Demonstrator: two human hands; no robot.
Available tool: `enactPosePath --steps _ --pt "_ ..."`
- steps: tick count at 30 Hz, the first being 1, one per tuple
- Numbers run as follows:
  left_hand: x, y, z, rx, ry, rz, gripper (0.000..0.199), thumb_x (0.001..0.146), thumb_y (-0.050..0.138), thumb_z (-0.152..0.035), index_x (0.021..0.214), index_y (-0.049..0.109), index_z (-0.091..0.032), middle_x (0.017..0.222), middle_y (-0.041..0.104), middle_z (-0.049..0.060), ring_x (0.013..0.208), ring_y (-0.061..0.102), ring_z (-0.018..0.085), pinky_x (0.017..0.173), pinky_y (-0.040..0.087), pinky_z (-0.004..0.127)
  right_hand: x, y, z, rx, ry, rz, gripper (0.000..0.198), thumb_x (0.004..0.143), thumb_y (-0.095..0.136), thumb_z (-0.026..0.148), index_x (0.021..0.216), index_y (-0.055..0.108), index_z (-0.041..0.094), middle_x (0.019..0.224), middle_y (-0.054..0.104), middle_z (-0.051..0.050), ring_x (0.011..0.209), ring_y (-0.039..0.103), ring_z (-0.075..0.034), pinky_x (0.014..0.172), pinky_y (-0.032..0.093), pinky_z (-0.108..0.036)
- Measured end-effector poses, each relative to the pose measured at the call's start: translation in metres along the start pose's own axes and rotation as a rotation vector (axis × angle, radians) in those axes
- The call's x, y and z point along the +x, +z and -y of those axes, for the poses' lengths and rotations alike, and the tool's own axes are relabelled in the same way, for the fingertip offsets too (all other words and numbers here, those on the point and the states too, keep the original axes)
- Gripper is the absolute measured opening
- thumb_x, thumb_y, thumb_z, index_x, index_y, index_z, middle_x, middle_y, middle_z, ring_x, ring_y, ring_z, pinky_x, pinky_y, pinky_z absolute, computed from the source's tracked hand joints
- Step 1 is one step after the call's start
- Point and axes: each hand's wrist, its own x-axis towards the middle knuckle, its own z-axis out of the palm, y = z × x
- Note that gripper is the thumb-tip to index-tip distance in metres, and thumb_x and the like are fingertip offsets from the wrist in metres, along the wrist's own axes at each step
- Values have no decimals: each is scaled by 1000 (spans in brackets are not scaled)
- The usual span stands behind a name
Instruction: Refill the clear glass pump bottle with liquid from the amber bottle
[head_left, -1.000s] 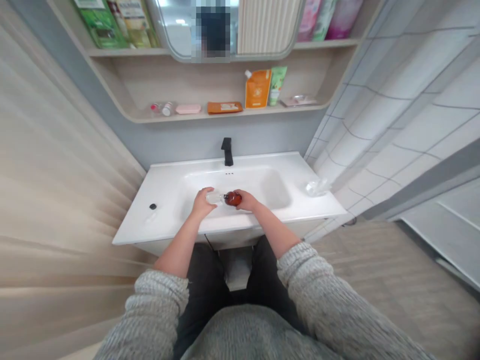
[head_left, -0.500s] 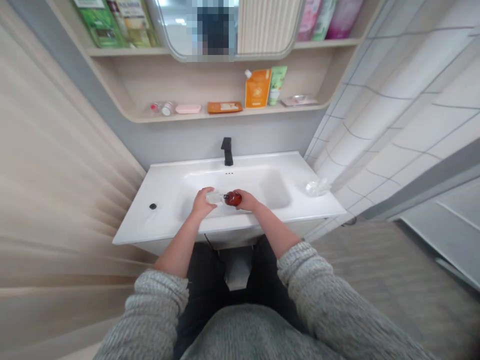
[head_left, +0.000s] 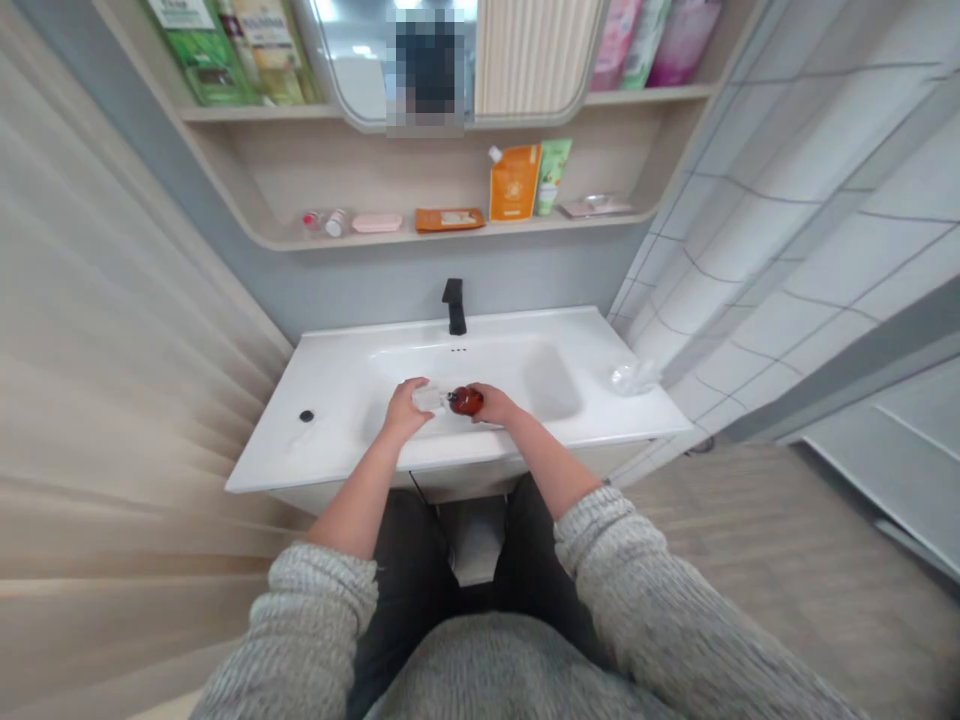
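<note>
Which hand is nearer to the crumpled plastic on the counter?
Right. The right hand, holding the brown bottle over the sink, is left of the plastic; the left hand, holding the clear bottle, is farther left.

Light is bright and soft — edges stretched, mirror (head_left: 469, 60) partly pixelated.

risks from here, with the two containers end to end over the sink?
1. Spill: the clear container and the brown bottle meet at a narrow junction; any misalignment might leak whatever they hold into the sink. Contents are too small to make out.
2. Drop: the left hand holds the clear one, the right hand the brown one, with no other support visible, so a slip could send either into the basin.
</note>
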Motion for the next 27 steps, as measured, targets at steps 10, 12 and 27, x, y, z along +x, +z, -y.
enactPosePath --steps 10,12,27 --pt "-2 1 -1 -21 1 -10 75 60 87 -7 129 71 -29 138 72 9 133 68 39 116 56 59 -1 0 2 18 4 -19 79 53 94 7 129 77 23 123 83 -6 114 78 -32 105 59 -43" --pt "-1 1 -1 -21 -3 -12 75 59 87 -6 129 70 -29 137 72 9 133 68 38 115 56 58 -1 0 2 30 16 -20 79 54 94 7 129 76 24 121 84 -4 113 78 -32 105 60 -43" --pt "-1 1 0 -1 18 -10 71 62 86 -7 128 70 -28 135 72 7 134 67 36 116 55 55 1 2 -5 50 -11 -24 80 54 94 8 131 75 24 122 83 -4 112 78 -30 104 59 -42"
